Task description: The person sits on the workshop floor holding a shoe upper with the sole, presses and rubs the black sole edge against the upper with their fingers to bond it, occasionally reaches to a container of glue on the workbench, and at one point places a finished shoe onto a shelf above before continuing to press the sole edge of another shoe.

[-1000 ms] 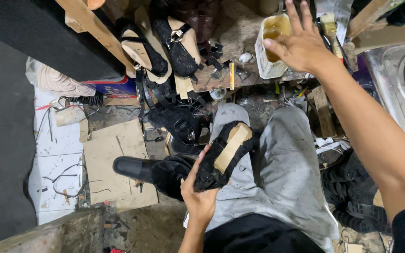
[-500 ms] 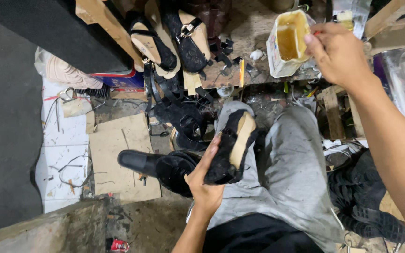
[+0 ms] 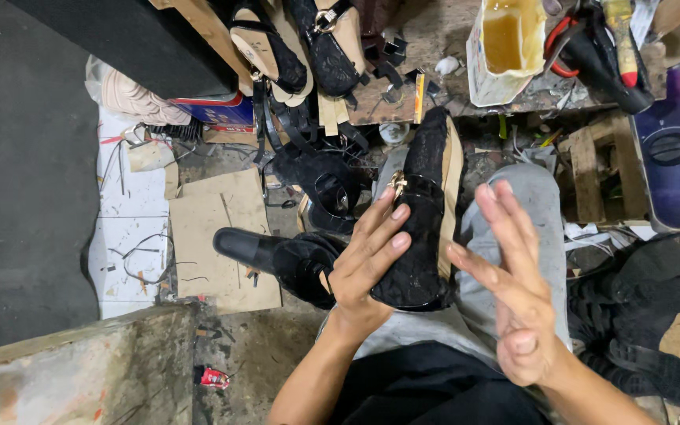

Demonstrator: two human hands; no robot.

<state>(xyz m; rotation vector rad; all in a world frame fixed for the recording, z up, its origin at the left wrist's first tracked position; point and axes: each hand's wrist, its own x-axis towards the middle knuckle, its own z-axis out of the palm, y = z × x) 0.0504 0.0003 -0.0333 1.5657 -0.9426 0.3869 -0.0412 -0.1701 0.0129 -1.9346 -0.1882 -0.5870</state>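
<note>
My left hand (image 3: 367, 260) grips a black lace shoe (image 3: 423, 212) with a tan sole and a small gold buckle, held upright over my grey-trousered lap. Just to the right of the shoe, my right hand (image 3: 513, 291) is open with fingers spread, not touching it. A cut-open white container of amber glue (image 3: 505, 47) stands on the wooden bench (image 3: 426, 31) at the top right.
Black sandals with tan soles (image 3: 277, 55) lie on the bench edge. A black leather shoe (image 3: 273, 256) and loose straps (image 3: 320, 173) lie on the floor beside cardboard sheets (image 3: 214, 236). Tools (image 3: 607, 47) sit at the top right, a concrete ledge (image 3: 80, 370) at the lower left.
My right hand left the glue container on the bench and came down beside the shoe, fingers spread. My left hand turned the shoe more upright.
</note>
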